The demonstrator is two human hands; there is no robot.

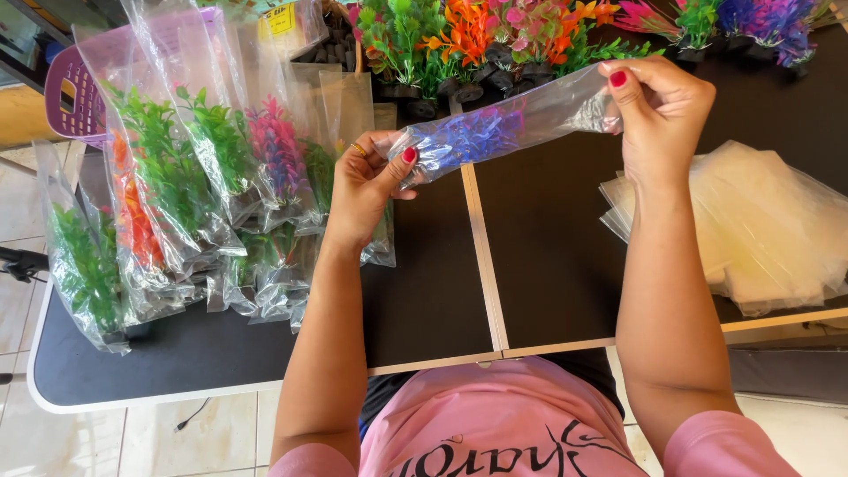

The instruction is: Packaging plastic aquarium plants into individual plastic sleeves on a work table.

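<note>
Both hands are pinching a clear bag with a blue-purple plastic plant (495, 128) inside, held up over the black table (548, 256). Left hand (362, 190) grips the lower end, right hand (658, 110) the upper, so it runs diagonally up-right. Bagged plants (177, 194) crowd the left, empty bags (760, 225) sit right, with open tabletop between.

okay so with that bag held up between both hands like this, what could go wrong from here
The clear bag with the blue plant is pinched only at its ends by the left hand and right hand; a loose grip could drop it. It hangs close to the loose plants and might snag them.
</note>
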